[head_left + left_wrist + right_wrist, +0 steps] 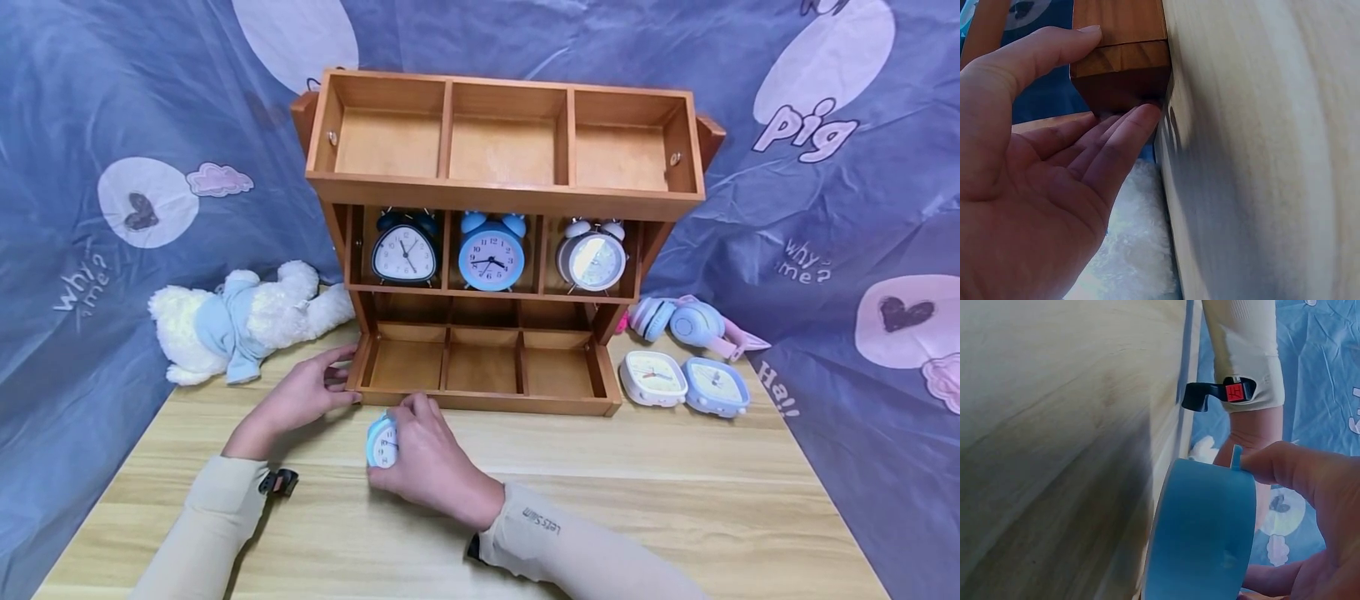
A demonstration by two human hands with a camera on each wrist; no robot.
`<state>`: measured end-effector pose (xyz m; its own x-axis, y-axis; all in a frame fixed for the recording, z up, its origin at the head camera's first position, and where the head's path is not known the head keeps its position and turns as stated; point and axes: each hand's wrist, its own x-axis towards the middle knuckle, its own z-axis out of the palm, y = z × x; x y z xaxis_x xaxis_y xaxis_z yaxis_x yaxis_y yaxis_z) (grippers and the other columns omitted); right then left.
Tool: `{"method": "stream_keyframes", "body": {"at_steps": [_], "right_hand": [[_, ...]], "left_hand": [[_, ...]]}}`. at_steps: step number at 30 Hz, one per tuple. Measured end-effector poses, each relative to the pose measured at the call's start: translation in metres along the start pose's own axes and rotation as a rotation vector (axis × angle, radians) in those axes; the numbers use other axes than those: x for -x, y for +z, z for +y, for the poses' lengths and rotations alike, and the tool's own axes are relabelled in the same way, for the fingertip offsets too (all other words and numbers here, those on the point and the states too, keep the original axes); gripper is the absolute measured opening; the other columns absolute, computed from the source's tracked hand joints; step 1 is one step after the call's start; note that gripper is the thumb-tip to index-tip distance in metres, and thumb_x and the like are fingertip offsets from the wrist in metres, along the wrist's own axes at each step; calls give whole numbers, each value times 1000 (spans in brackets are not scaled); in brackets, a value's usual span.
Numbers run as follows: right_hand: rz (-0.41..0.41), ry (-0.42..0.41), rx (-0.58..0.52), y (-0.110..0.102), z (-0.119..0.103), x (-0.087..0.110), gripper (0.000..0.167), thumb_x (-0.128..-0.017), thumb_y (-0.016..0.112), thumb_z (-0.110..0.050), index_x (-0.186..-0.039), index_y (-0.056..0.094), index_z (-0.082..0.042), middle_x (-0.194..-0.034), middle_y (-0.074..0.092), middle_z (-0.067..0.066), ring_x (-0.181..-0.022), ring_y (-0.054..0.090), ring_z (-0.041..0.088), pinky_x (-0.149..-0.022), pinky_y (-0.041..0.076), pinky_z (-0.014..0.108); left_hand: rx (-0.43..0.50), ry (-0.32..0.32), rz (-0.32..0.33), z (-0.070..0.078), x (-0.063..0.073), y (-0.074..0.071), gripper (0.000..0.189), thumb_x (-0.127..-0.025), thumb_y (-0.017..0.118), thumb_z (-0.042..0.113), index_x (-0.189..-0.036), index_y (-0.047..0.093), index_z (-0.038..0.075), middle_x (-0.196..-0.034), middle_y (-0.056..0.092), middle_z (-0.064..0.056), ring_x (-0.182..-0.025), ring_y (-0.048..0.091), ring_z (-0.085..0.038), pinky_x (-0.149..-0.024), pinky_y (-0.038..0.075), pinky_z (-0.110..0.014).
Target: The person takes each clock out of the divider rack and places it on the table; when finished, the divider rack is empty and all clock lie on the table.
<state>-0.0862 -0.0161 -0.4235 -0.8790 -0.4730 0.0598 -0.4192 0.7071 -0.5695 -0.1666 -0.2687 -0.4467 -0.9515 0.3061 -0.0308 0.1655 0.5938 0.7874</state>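
My right hand [435,458] holds a light-blue alarm clock [382,442] low over the table, in front of the shelf's left end. Its white dial is partly hidden behind the hand. In the right wrist view the clock's rounded blue side [1204,531] shows, with the thumb against a small tab on it. My left hand [318,385] is at the lower left corner of the wooden shelf [487,403]. In the left wrist view the thumb lies by the corner's edge, and fairly straight fingers [1116,147] reach along the shelf's outer side.
A black clock [405,252], a blue clock [491,257] and a silver clock [592,260] stand in the middle tier. Right of the shelf lie a white clock [654,377], a periwinkle clock [716,387] and headphones [696,323]. A white plush toy [247,321] lies left.
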Motion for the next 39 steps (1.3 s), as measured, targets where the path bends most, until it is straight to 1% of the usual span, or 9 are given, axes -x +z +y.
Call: {"method": "stream_keyframes", "body": {"at_steps": [3, 8, 12, 15, 21, 28, 36, 39], "right_hand": [[-12, 2, 12, 3, 1, -2, 73, -76, 98, -32, -137, 72, -3, -136, 60, 9, -118, 55, 18, -94, 55, 21], [-45, 21, 13, 7, 1, -3, 71, -77, 99, -33, -135, 72, -4, -131, 59, 6, -112, 54, 16, -88, 52, 18], [-65, 29, 13, 10, -1, -4, 71, -77, 99, -34, -135, 72, -4, -129, 58, 5, -110, 53, 15, -86, 50, 17], [-70, 30, 24, 12, -1, -3, 71, -77, 99, -35, -134, 72, -5, -128, 58, 5, -110, 53, 15, -86, 50, 17], [-55, 15, 64, 11, 2, -5, 72, -76, 99, -36, -134, 71, -3, -129, 59, 6, -110, 54, 16, -88, 51, 18], [-40, -6, 105, 12, 4, -3, 76, -78, 98, -37, -137, 68, -2, -131, 60, 8, -114, 55, 18, -95, 54, 22], [-52, -9, 109, 11, 5, -2, 77, -80, 98, -40, -140, 68, -1, -133, 60, 8, -115, 56, 18, -97, 54, 23], [-55, 0, 87, 9, 7, -2, 79, -80, 98, -41, -142, 67, -2, -135, 60, 8, -115, 56, 17, -98, 54, 24]], "left_hand": [[0, -4, 3, -1, 0, 0, 86, -100, 86, 15, -169, 39, -6, -156, 63, -34, -137, 71, -48, -111, 63, -55], [17, -3, -6, -6, 3, -2, 85, -101, 86, 16, -169, 39, -6, -151, 66, -35, -137, 70, -49, -107, 66, -48], [45, 4, -24, -8, 5, -4, 85, -101, 85, 16, -168, 39, -9, -148, 68, -36, -136, 70, -49, -107, 65, -49], [59, -9, -35, -7, 5, -4, 84, -102, 84, 17, -168, 39, -9, -148, 68, -35, -137, 70, -48, -108, 64, -49], [57, -23, -27, -8, 3, -4, 83, -103, 83, 18, -169, 39, -6, -151, 67, -34, -139, 69, -48, -110, 63, -42], [56, -10, -19, -8, 1, -3, 83, -102, 84, 16, -169, 39, -7, -150, 67, -34, -138, 69, -49, -112, 63, -50], [74, -4, -20, -6, 1, -3, 84, -101, 84, 14, -168, 39, -8, -150, 67, -35, -137, 70, -48, -110, 64, -51], [78, -1, -26, -6, 0, -3, 84, -102, 84, 15, -168, 38, -8, -149, 67, -35, -137, 70, -48, -111, 63, -52]]}}
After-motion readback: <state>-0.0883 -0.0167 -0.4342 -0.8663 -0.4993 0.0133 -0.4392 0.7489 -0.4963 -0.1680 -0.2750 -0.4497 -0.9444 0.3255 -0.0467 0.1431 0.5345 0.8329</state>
